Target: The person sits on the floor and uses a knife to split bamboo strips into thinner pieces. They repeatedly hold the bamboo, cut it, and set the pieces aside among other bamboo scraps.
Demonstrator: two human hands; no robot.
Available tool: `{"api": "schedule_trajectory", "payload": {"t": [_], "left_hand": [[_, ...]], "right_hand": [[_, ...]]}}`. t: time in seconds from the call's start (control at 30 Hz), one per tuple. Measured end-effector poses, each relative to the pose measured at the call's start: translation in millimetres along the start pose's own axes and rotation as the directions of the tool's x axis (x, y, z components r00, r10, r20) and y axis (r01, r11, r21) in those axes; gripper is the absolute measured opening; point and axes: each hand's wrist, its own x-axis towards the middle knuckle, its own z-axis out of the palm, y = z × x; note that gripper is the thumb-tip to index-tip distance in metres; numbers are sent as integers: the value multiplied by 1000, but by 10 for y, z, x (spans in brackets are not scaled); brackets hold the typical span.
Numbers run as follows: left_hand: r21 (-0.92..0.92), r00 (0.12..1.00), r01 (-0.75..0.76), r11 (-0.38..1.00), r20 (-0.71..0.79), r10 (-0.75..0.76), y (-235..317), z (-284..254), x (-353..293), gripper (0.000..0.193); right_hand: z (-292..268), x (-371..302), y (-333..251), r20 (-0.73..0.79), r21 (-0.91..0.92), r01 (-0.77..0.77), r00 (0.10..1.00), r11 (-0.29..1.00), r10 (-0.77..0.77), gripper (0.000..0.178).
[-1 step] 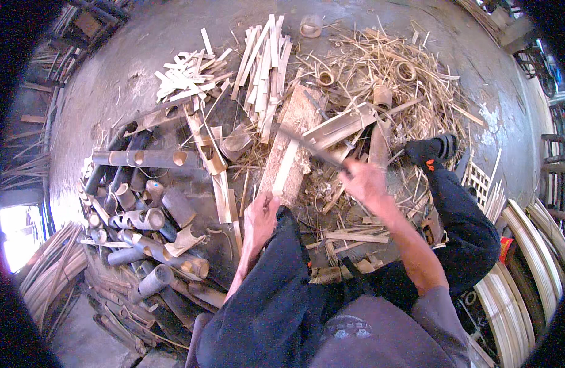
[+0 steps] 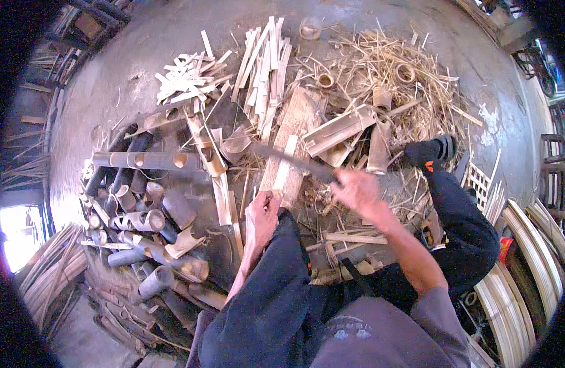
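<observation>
Near my left knee, my left hand (image 2: 262, 211) pinches the lower end of a pale bamboo strip (image 2: 288, 154). The strip lies lengthwise along a worn wooden board (image 2: 305, 107). My right hand (image 2: 358, 189), closed in a fist, grips a long dark-bladed knife (image 2: 307, 164); its handle is hidden by my fingers. The blade reaches leftward across the strip, slightly blurred; whether it touches the strip I cannot tell. Just right of the board lies a split bamboo trough (image 2: 340, 130).
Flat bamboo slats (image 2: 264, 70) lie beyond the board, with a heap of short pale pieces (image 2: 193, 76) to their left. Shavings (image 2: 411, 76) pile up at the far right. Cut bamboo tubes (image 2: 153, 156) crowd the left side. My shoe (image 2: 431, 149) rests at the right.
My right hand has shifted slightly left and down, and the knife blade has swung lower and farther left across the strip. My left hand stays nearly in place on the strip's end.
</observation>
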Motion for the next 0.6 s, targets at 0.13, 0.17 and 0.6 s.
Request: {"api": "schedule_trajectory", "payload": {"t": [0.13, 0.17, 0.6], "left_hand": [[87, 994, -29, 996, -104, 38, 124, -35, -142, 22], [94, 998, 32, 995, -50, -28, 200, -70, -195, 22], [-645, 949, -289, 707, -291, 123, -295, -994, 1568, 18]], "right_hand": [[159, -16, -20, 60, -1, 85, 995, 996, -85, 28], [312, 157, 371, -3, 85, -70, 997, 994, 71, 28], [58, -182, 750, -86, 228, -347, 924, 910, 374, 26]]}}
